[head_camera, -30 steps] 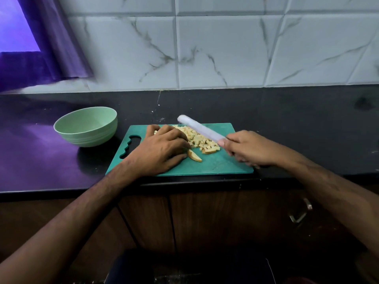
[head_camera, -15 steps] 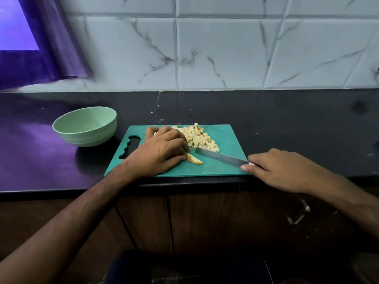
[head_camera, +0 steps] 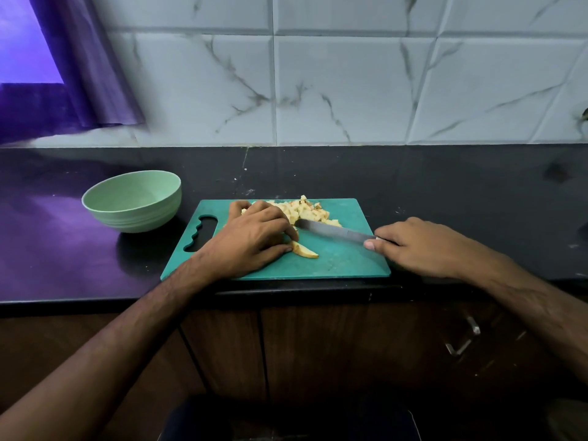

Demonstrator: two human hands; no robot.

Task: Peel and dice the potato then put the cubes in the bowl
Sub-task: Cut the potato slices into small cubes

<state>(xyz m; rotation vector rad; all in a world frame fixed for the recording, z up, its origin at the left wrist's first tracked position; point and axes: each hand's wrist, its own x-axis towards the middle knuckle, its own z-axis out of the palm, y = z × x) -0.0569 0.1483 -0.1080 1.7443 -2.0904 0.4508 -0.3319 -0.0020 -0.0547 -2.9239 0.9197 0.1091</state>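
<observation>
Gripping the handle of a steel-bladed kitchen knife point(head_camera: 334, 231), the right hand point(head_camera: 420, 246) lays the blade low across the teal plastic cutting board point(head_camera: 343, 265), its tip beside the pile of pale diced potato cubes point(head_camera: 310, 211). The left hand point(head_camera: 251, 240) curls over a remaining potato slice point(head_camera: 305, 250). A pale green bowl point(head_camera: 132, 202) stands on the black bench point(head_camera: 445, 186), just left of the board.
</observation>
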